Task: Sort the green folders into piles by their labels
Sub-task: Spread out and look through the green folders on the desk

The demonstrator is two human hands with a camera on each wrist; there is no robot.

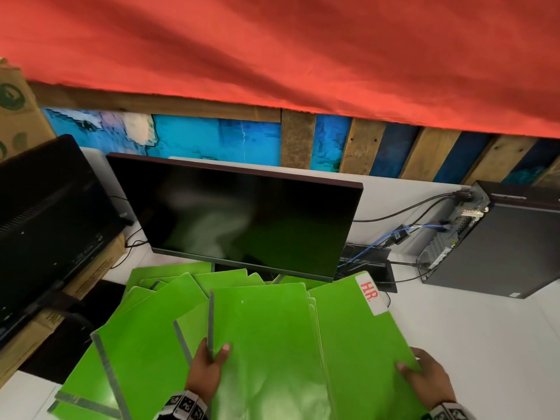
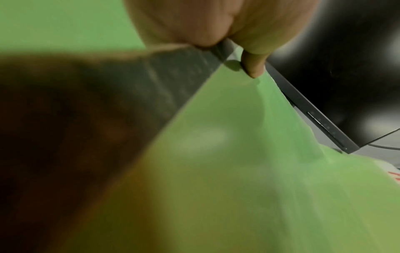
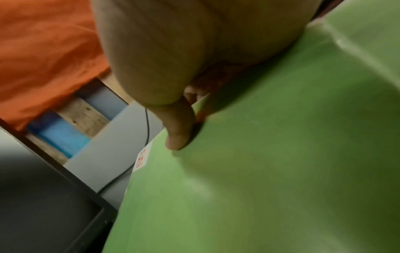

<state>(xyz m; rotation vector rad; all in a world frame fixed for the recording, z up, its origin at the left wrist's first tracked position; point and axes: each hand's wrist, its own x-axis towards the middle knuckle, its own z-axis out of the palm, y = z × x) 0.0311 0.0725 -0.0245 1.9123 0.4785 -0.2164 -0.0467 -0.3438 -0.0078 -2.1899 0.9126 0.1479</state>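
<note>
Several green folders lie fanned over the white desk in front of a monitor. My left hand (image 1: 212,359) pinches the grey spine edge of a plain green folder (image 1: 263,344) in the middle, thumb on top; the left wrist view shows this left hand (image 2: 238,56) with that grey spine (image 2: 173,80) between thumb and fingers. My right hand (image 1: 421,374) grips the near edge of the folder (image 1: 360,338) with a white label (image 1: 371,294) reading "HR" in red, thumb on its face. The right wrist view shows that thumb (image 3: 177,130) on the HR folder (image 3: 270,162) and its label (image 3: 141,159).
A dark monitor (image 1: 242,219) stands just behind the folders. A second monitor (image 1: 45,219) rests on cardboard boxes at the left. A desktop computer (image 1: 497,241) with cables lies at the right. Bare white desk (image 1: 485,334) shows at the right front. Red cloth (image 1: 272,56) hangs behind.
</note>
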